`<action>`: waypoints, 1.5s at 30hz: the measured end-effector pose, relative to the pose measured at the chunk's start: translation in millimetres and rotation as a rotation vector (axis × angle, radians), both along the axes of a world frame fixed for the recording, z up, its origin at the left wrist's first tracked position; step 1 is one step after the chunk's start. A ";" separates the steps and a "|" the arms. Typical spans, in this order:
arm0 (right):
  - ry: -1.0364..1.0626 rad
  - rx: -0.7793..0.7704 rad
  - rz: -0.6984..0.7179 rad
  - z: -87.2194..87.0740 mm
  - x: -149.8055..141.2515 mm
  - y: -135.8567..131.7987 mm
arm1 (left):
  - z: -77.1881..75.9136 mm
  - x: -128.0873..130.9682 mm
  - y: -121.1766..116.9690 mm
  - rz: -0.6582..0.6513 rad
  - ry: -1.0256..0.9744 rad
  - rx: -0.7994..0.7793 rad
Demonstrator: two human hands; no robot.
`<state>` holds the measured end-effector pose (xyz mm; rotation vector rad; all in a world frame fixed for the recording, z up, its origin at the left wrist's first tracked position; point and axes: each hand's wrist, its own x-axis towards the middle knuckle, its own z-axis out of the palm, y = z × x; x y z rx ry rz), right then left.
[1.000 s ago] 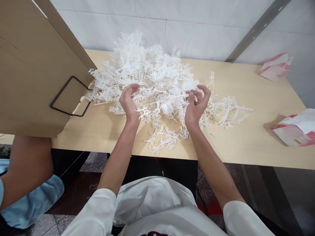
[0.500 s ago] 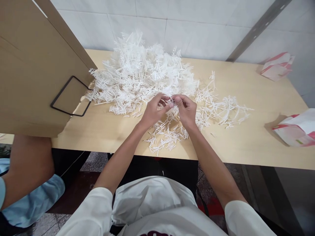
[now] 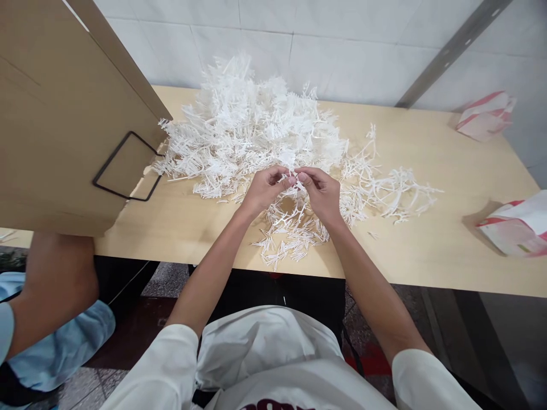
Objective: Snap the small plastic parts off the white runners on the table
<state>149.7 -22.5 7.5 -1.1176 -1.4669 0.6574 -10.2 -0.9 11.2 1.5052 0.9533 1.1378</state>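
Both forearms reach forward over the front edge of the counter [image 3: 427, 250] and slant inward, so that the left hand [image 3: 264, 189] and the right hand [image 3: 325, 196] meet with fingertips nearly touching. The wrists are raised above the surface, with the backs of the hands turned outward. On each hand the thumb and fingers are pinched together on a small white piece [image 3: 292, 172], held between them just in front of the white heap [image 3: 260, 125]; its exact outline blends into the strands behind. Loose bits [image 3: 294, 242] lie beneath the hands, near the front edge, and branching strands [image 3: 395, 193] spread to the right. The tiled wall [image 3: 354, 54] bounds the back, and a cardboard box [image 3: 64, 125] closes off the left side. Bare counter lies between the left forearm and the box, and a wider stretch runs rightward from the strands to two red-and-white packets [image 3: 515, 228].
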 end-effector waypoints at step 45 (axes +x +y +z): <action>0.150 -0.159 0.253 1.7 -1.9 0.6 | 2.0 10.7 -12.3 -0.071 -0.052 0.041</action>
